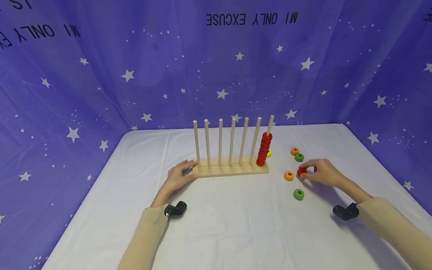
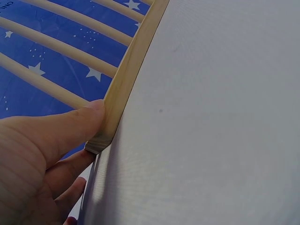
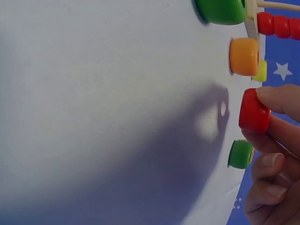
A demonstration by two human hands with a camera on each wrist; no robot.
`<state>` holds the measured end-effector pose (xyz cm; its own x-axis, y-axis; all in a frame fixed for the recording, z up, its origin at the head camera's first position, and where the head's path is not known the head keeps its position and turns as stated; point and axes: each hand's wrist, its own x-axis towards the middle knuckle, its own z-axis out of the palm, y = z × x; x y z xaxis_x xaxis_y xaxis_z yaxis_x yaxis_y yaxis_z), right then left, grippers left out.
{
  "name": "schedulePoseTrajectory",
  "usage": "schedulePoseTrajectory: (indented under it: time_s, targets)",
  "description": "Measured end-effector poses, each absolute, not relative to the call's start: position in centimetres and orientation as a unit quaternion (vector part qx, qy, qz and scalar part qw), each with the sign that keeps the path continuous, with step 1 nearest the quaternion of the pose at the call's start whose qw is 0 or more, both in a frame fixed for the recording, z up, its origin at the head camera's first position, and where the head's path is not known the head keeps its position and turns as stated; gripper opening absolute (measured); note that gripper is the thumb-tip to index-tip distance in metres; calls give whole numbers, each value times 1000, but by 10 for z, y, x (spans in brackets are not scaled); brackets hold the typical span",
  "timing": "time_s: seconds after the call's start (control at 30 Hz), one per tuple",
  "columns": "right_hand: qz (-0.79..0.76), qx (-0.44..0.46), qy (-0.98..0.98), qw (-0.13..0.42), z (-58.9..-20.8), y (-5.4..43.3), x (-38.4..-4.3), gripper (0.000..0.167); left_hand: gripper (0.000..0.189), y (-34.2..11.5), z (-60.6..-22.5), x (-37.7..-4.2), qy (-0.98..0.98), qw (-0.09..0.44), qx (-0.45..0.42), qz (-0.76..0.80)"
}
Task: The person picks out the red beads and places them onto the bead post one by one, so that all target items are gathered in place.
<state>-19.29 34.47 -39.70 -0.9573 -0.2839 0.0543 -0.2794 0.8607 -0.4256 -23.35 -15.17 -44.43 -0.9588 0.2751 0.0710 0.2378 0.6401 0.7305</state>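
A wooden peg stand (image 1: 229,171) with several upright pegs stands on the white cloth. Several red beads (image 1: 264,150) are stacked on its rightmost peg. At the stand's left end my left hand (image 1: 177,176) grips the base, thumb on the front side and fingers by the end, as the left wrist view also shows. To the right of the stand, my right hand (image 1: 322,171) pinches a red bead (image 3: 253,111) between thumb and fingers. In the right wrist view that bead appears slightly above the cloth, its shadow apart from it.
Near the right hand lie two orange beads (image 1: 288,176) and two green beads (image 1: 298,194). A yellow bead (image 1: 269,153) is partly hidden behind the red stack. White cloth (image 1: 222,225) covers the table, and a blue star-patterned curtain (image 1: 189,75) surrounds the back and sides.
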Motion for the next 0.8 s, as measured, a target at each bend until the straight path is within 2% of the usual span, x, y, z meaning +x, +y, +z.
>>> schedulePoseTrajectory:
  time_s: [0.3,0.63,0.8]
  targets:
    - [-221,-129,967,-11,-387,342,-192,32,48,-146,-442,-236,905,20,151,398]
    - [-222,-143,959,-107,-385,339,-201,28,49,-150,-442,-236,908,21,149,392]
    - [-222,-151,953,-137,-380,332,-206,26,49,-152,-444,-234,909,27,140,392]
